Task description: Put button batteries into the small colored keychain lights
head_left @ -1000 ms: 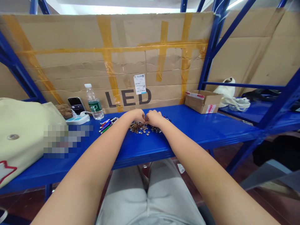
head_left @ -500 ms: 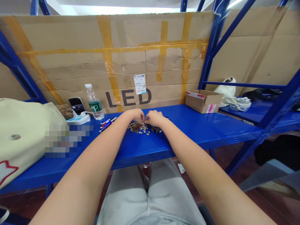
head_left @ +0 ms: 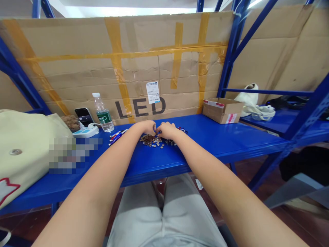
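Note:
A loose pile of small, round, coin-like discs (head_left: 148, 140), brownish and silvery, lies on the blue tabletop (head_left: 154, 164). Above its back edge, my left hand (head_left: 148, 127) is closed, with fingertips bent down and pinched together. Close on its right, my right hand (head_left: 166, 129) is closed in a similar pinch, its fingertips nearly meeting the left ones. Whatever sits between the fingers is too small to make out. A second cluster of darker, shiny small pieces (head_left: 171, 141) lies beside and partly behind my right hand and wrist.
Left of my left forearm lie several pens (head_left: 117, 136), with a water bottle (head_left: 104, 113), a power strip (head_left: 86, 131) and a phone (head_left: 84, 116) behind. A pale bag (head_left: 31, 147) stands far left. An open cardboard box (head_left: 222, 110) sits back right, before a large cardboard panel (head_left: 89, 75).
Both hands have shifted very slightly left, staying pinched over the pile. The whole view has also drifted a little. The discs look much the same.

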Tool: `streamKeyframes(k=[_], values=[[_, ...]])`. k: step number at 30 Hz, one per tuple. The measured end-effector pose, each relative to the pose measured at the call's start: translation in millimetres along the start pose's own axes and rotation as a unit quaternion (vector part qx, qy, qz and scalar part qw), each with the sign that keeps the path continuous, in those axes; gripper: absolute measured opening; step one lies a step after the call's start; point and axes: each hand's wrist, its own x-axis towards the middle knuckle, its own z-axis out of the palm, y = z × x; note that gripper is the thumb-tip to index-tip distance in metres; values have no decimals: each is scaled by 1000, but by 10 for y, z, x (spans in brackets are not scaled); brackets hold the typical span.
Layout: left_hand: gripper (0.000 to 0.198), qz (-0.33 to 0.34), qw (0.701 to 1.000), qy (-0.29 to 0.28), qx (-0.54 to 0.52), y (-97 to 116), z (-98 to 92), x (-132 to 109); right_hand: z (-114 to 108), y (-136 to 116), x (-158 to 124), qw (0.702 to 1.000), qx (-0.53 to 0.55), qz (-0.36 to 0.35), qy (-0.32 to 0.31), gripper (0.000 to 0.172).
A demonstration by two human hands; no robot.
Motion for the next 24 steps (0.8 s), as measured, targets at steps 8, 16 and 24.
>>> streamKeyframes(k=[8, 16, 24], values=[[34, -12, 1000, 20, 20, 48, -10, -6, -72, -69, -53, 1000, -10, 17, -10, 23], [37, -22, 998, 61, 21, 61, 14, -20, -36, -23, -40, 999, -5, -11, 39, 14], [28, -12, 994, 100, 40, 58, 43, -33, -68, -42, -108, 999, -1, -28, 29, 23]])
